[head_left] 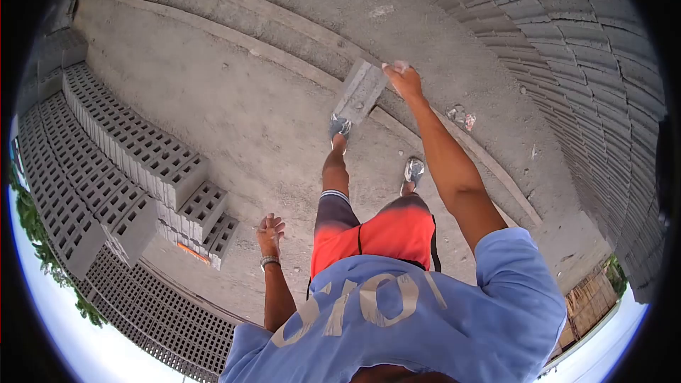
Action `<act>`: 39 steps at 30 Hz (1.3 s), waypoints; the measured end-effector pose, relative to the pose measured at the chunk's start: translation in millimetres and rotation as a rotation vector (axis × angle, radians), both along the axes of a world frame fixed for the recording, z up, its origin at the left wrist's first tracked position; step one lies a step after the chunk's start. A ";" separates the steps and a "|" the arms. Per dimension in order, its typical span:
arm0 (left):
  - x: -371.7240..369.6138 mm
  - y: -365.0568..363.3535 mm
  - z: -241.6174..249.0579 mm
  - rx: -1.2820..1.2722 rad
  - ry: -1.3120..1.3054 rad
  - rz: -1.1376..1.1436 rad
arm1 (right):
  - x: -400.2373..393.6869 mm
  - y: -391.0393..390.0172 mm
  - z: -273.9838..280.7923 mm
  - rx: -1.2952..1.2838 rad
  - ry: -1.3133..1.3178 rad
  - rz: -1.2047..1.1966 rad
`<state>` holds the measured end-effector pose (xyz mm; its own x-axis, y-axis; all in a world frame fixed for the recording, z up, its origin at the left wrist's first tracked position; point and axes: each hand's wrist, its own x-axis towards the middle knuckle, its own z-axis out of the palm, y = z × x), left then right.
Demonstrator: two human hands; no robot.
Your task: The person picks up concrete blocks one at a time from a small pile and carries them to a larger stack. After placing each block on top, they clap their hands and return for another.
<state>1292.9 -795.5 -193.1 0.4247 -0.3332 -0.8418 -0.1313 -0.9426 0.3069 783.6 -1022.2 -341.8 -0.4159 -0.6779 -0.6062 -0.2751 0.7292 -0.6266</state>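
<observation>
Hands: two, the left hand (270, 230) and the right hand (403, 78)
Carried concrete block (360, 91): one
Shoes: two, one (340, 126) and another (414, 169)
Wristwatch (269, 262): one
Stacked hollow blocks (135, 149): too many to count

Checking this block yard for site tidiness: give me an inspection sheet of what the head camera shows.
Surface: bare sandy ground with long ridges.
Job's things: one concrete block, hanging tilted from the right hand.
Clutter: small scrap of litter on the ground.
Hands: right hand grips the block's end; left hand holds nothing, watch on its wrist.
Cables: nothing seen.
Surroundings: stacked hollow blocks at left, rows of blocks at right, trees at the edges.
</observation>
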 end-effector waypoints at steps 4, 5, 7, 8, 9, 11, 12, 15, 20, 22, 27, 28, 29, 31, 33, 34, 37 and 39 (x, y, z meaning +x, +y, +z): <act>58.5 48.2 20.3 0.252 -0.083 0.041 | 21.2 -93.4 -47.5 0.268 0.006 0.240; 65.7 57.8 23.0 0.301 -0.095 0.062 | 28.3 -100.7 -63.9 0.340 -0.033 0.271; 71.9 69.6 27.3 0.382 -0.098 0.097 | 37.4 -99.9 -89.4 0.490 -0.105 0.334; 72.9 72.4 26.9 0.403 -0.074 0.115 | 37.2 -96.8 -95.5 0.506 -0.151 0.356; 71.2 68.8 22.9 0.409 -0.058 0.103 | 34.9 -94.4 -98.2 0.515 -0.192 0.374; 66.3 56.5 11.6 0.408 -0.018 0.072 | 35.5 -85.9 -95.2 0.525 -0.184 0.366; 65.8 46.4 -2.7 0.380 0.014 0.085 | 40.1 -72.8 -98.9 0.525 -0.134 0.340; 50.0 -15.9 -54.3 0.120 0.065 0.070 | 57.9 -53.3 -53.6 0.534 -0.078 0.194; -61.3 -147.1 -146.5 -0.044 0.308 -0.223 | 68.7 20.8 5.5 0.409 -0.010 0.206; -132.6 -158.9 -141.2 0.158 0.470 -0.266 | 46.4 40.5 48.8 0.413 -0.028 0.169; -313.5 -135.2 -30.6 0.455 0.852 -0.056 | -15.5 77.6 262.7 0.336 0.082 0.149; -337.2 -126.2 6.8 0.317 1.019 -0.019 | -22.7 93.0 307.2 0.309 0.167 0.189; -358.7 -105.4 27.5 0.268 1.078 -0.005 | -27.3 111.2 349.3 0.292 0.243 0.230; -398.4 -72.9 67.2 0.185 1.171 -0.004 | -38.7 154.7 420.3 0.202 0.370 0.220; -434.2 -47.0 118.0 0.124 1.246 -0.025 | -43.7 204.7 482.1 0.091 0.556 0.212; -449.7 -37.0 144.4 0.090 1.300 -0.072 | -46.8 228.5 511.8 0.026 0.682 0.208; -506.9 -15.9 225.5 -0.011 1.468 -0.194 | -51.6 293.1 585.3 -0.170 0.873 0.107; -548.7 0.8 257.9 -0.150 1.547 -0.307 | -55.8 332.7 628.8 -0.302 1.026 0.073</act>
